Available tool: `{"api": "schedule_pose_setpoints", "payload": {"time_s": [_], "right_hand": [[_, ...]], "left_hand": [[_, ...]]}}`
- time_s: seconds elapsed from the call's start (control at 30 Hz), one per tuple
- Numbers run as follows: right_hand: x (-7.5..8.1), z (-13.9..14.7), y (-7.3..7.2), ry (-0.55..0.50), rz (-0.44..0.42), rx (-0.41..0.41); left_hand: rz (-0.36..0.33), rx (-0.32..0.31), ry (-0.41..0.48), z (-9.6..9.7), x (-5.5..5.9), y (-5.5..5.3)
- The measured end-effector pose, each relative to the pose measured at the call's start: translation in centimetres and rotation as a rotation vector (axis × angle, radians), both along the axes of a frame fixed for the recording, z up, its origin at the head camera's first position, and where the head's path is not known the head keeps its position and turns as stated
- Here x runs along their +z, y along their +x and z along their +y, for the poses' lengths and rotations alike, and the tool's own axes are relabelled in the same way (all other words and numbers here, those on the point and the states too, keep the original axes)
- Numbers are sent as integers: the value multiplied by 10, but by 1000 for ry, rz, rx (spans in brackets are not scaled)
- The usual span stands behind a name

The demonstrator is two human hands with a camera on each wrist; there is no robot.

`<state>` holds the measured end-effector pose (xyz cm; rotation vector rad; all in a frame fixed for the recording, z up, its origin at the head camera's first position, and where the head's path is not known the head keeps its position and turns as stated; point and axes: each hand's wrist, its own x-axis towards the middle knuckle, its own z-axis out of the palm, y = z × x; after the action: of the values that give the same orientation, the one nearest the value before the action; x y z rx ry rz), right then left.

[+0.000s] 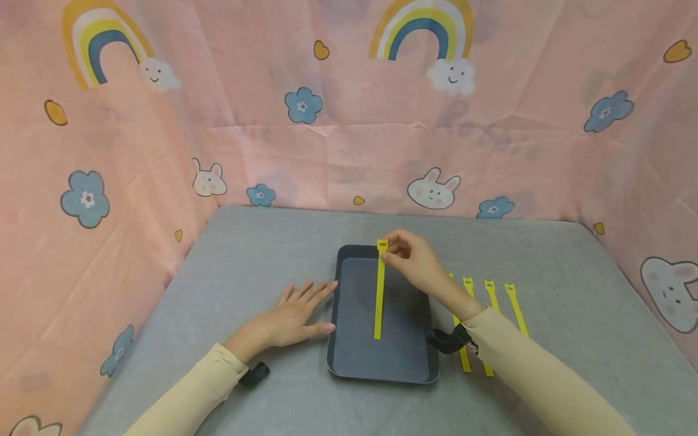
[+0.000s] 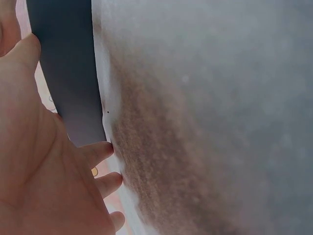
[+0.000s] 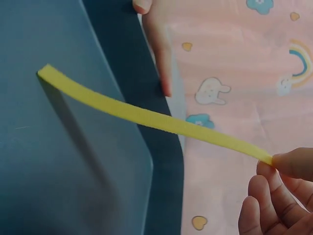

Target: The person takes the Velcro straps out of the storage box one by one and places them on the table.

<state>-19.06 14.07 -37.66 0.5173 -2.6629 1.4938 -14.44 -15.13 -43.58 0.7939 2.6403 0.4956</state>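
A yellow hook-and-loop cable tie (image 1: 379, 297) with a slotted head hangs over a dark grey tray (image 1: 406, 360). My right hand (image 1: 414, 261) pinches it near its slotted end, between thumb and fingers. In the right wrist view the cable tie (image 3: 161, 121) bows slightly, and its far end meets or nearly meets the tray floor (image 3: 29, 161). My left hand (image 1: 289, 318) lies at the tray's left side with fingers spread and fairly straight, fingertips at the rim. In the left wrist view those fingers (image 2: 100, 152) are beside the tray's dark outer wall (image 2: 68, 58).
Several more yellow cable ties (image 1: 492, 297) lie side by side on the grey cloth-covered table (image 1: 262, 242), right of the tray and partly under my right forearm. A pink printed curtain (image 1: 349, 151) encloses the back and sides. Each wrist wears a black strap mount (image 1: 449, 340).
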Motion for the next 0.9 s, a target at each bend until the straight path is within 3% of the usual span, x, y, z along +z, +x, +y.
{"api": "schedule_pose_setpoints", "payload": {"time_s": [0.9], "right_hand": [[38,29,9,-23,41,-3]], "left_hand": [[9,-9,11,0,-1,0]]}}
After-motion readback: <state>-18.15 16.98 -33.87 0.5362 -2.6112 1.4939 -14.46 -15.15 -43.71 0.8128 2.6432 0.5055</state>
